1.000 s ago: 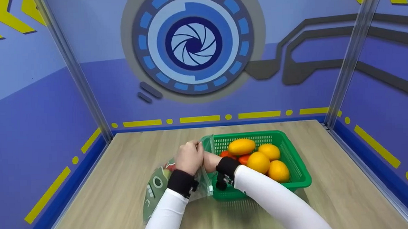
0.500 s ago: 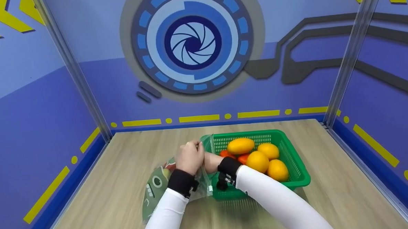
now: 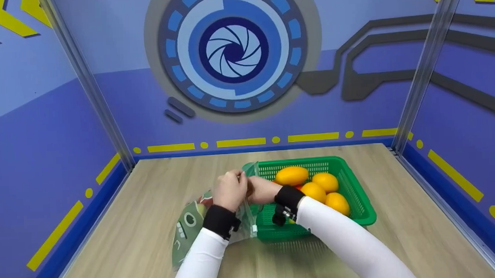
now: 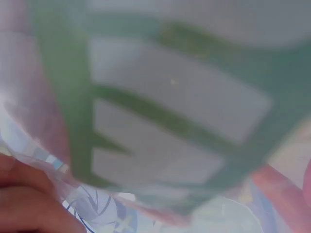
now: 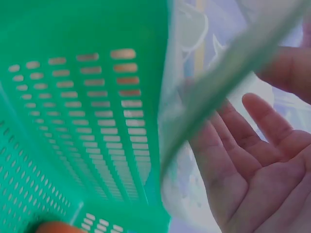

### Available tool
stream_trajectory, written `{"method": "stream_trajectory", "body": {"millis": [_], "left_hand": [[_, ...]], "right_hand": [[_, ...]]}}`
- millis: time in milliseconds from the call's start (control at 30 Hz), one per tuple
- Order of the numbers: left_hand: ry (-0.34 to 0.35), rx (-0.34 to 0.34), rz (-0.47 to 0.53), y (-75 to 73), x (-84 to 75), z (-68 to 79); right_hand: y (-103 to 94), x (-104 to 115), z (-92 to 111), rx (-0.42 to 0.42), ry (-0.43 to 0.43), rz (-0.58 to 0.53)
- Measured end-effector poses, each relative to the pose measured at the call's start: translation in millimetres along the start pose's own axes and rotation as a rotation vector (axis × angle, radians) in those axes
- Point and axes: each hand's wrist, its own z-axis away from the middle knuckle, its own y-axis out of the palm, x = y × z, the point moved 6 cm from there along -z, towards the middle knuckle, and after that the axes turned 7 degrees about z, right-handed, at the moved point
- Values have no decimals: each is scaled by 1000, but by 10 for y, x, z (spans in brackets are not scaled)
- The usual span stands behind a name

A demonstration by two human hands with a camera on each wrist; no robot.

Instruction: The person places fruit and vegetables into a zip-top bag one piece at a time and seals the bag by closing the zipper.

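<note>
My left hand (image 3: 229, 192) grips the rim of a clear zip bag (image 3: 187, 237) printed with a green cartoon face. A white zip slider (image 3: 254, 228) hangs at the bag's near corner. In the left wrist view the printed film (image 4: 165, 111) covers most of the picture, with fingers (image 4: 31, 206) at the lower left. My right hand (image 3: 264, 190) is at the bag's mouth, close to the left hand and over the left side of a green basket (image 3: 361, 199). Its palm (image 5: 272, 189) shows in the right wrist view, fingers loosely extended behind the bag's edge.
The basket holds an oblong yellow-orange fruit (image 3: 292, 176), several round ones (image 3: 325, 182) and some red fruit, mostly hidden by my right arm. Basket and bag lie on a wooden tabletop (image 3: 157, 180), walled by blue panels (image 3: 125, 111) at the back and sides.
My right hand has shifted slightly right and back from the left hand, its forearm now covering more of the fruit. The left hand and the bag stay in place.
</note>
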Motion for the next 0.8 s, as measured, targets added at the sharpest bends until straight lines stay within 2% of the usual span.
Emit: {"method": "stream_trajectory", "body": {"millis": [167,300,500,800], "left_hand": [[-6,5,-39,8,20,-14],[-1,-5,-66,1,21,-15],[-3,-16,-59,-3,17,-5],[-8,-16,-75,4,23,14]], "right_hand": [[-106,-128,132,29,96,-138],[-205,-256,238,35,133,-152],[-302,-477,412,58,187,-93],[-284,-713,668,101,264,118]]}}
